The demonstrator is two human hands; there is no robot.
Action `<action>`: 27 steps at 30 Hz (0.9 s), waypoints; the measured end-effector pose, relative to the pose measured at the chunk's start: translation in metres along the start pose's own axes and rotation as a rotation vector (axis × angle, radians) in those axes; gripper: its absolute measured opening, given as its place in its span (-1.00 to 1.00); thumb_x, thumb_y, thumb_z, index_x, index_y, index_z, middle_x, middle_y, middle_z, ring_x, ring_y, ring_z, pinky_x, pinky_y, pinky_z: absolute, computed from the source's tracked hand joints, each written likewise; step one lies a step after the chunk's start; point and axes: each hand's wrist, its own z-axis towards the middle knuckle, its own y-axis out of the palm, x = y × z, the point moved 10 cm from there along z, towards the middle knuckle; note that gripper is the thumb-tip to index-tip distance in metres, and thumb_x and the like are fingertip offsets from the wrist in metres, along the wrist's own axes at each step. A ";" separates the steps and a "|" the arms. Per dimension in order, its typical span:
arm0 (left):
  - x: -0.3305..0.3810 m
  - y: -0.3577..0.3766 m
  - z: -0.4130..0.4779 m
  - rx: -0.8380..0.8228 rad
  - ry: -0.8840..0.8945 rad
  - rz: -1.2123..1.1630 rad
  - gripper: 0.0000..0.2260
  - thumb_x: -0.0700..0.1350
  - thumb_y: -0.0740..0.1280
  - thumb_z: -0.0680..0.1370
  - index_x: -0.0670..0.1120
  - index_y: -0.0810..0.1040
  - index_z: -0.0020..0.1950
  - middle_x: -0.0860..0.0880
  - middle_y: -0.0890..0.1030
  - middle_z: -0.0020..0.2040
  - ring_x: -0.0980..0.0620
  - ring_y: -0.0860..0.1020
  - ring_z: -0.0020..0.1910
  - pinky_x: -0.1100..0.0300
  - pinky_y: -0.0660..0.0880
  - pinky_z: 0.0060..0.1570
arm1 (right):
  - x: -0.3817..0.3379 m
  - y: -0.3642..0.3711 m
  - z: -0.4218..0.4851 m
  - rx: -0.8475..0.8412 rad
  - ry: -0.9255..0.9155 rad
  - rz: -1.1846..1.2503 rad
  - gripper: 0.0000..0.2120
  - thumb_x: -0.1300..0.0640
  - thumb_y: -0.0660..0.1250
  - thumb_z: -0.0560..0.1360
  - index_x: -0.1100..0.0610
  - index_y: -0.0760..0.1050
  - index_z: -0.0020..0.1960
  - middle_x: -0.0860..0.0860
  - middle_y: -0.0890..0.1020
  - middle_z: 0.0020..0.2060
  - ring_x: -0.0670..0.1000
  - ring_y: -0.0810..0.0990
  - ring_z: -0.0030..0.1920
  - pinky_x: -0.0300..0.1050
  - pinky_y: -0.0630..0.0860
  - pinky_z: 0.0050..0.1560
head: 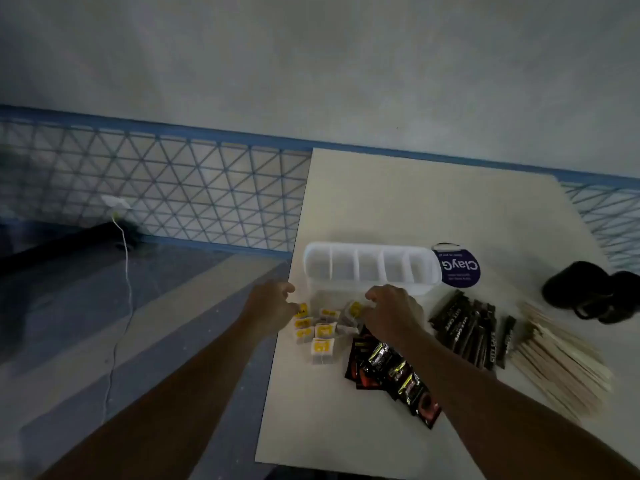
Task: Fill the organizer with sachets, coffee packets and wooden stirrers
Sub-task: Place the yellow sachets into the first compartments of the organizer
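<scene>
1. Two bare forearms are reaching forward over a pale, matte surface (398, 209), seen from above.
2. The left hand (268, 308) is hovering at the surface's left edge, its fingers (285, 289) curling loosely inward; whether they are pinching the yellow sachet beside them cannot be told.
3. The right hand (393, 311) is resting over the right side of the sachet pile, its fingers (374, 294) bending down and touching a sachet; a firm grip cannot be confirmed.
4. The sachets (320, 332), small square paper pouches with yellow labels, are lying scattered between the two hands, just in front of the organizer.
5. The organizer (369, 266), a translucent white plastic tray with rounded corners and a row of upright compartments, is sitting just beyond both hands.
6. A round dark-blue label (459, 270) with white lettering is lying against the organizer's right end.
7. Glossy black and red coffee packets (394, 372) are lying partly under the right forearm.
8. Slim dark stick packets (467, 325) are fanning out to their right.
9. The wooden stirrers (561, 355), pale flat sticks, are lying in a loose heap at the far right.
10. A dark rounded object (595, 294) is sitting beyond the stirrers, too dim to identify.
</scene>
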 end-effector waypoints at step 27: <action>-0.003 0.034 0.033 -0.145 0.100 0.005 -0.68 -0.11 0.46 0.49 -0.14 0.60 0.23 -0.08 0.66 0.14 0.00 0.61 0.11 0.27 0.44 0.07 | -0.013 0.046 0.035 -0.145 -0.003 -0.130 -0.58 -0.11 0.41 0.46 0.09 0.54 0.22 0.06 0.58 0.14 0.13 0.51 0.17 0.04 0.45 0.15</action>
